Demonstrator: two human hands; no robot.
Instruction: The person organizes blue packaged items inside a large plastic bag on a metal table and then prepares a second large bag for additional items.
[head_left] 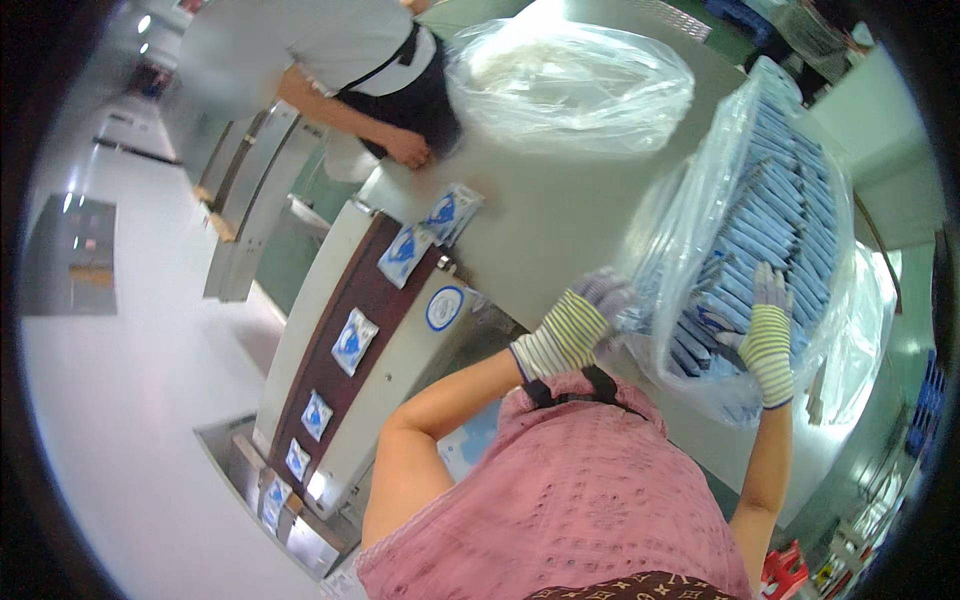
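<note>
Both my hands wear pale knit gloves with yellow-green striped cuffs. My right hand (768, 325) rests on the rows of packets with its fingers stretched out and its thumb to the left. Those blue-and-white sealed packets (770, 240) stand tightly packed on edge in several rows inside a large clear plastic bag (685, 265). Beside the near left edge of this bag is my left hand (585, 312). Its fingers are blurred against the plastic, and whether they grip the film cannot be made out.
On the left, a brown conveyor belt (335, 365) carries several single packets (355, 342). Two packets (452, 214) lie at its end on the metal table (540, 215). Another clear bag (575, 85) sits at the back. A co-worker (370, 85) stands across, one hand near the belt.
</note>
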